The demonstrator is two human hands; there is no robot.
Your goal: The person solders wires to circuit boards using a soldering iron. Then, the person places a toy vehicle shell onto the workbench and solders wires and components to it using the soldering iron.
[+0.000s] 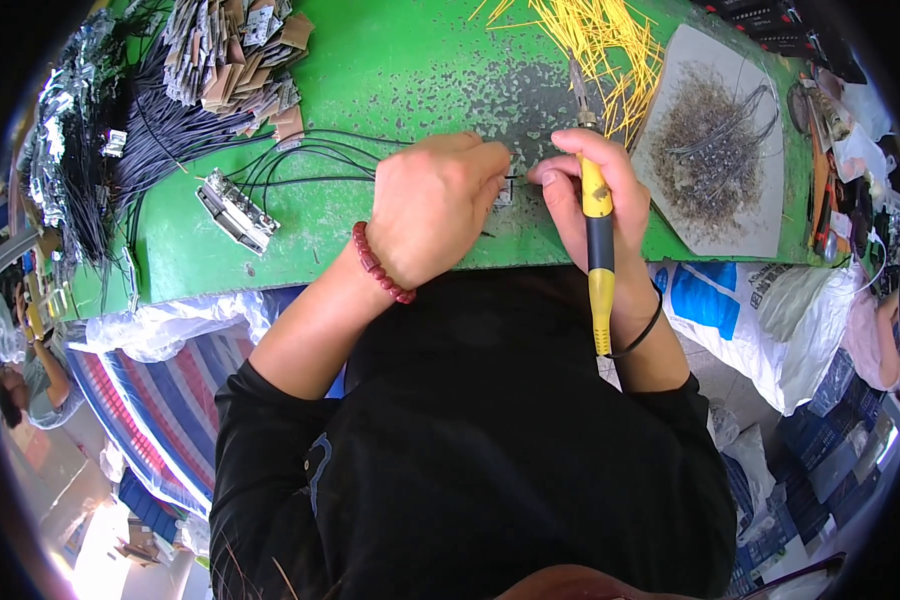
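My right hand [615, 190] is wrapped round a yellow and black soldering iron [600, 235], its metal tip pointing away from me over the table. The thumb and forefinger of that hand come close to my left hand [438, 200]. My left hand is closed, with black wires [315, 150] running into it from the left and a short dark end showing past its fingertips. Just by those fingertips lies a small whitish metallic part [506, 192], partly hidden by the fingers. To the left, a silver metal connector-like piece [238, 212] rests on the green table [390, 80].
Stacked small boards or plates [235, 50] and bundled black wires [160, 130] fill the left side. Thin yellow wires [610, 50] are heaped at the far right. A pale board [770, 210] bears brown residue. Plastic bags [770, 320] hang below the edge; another person [45, 385] is at far left.
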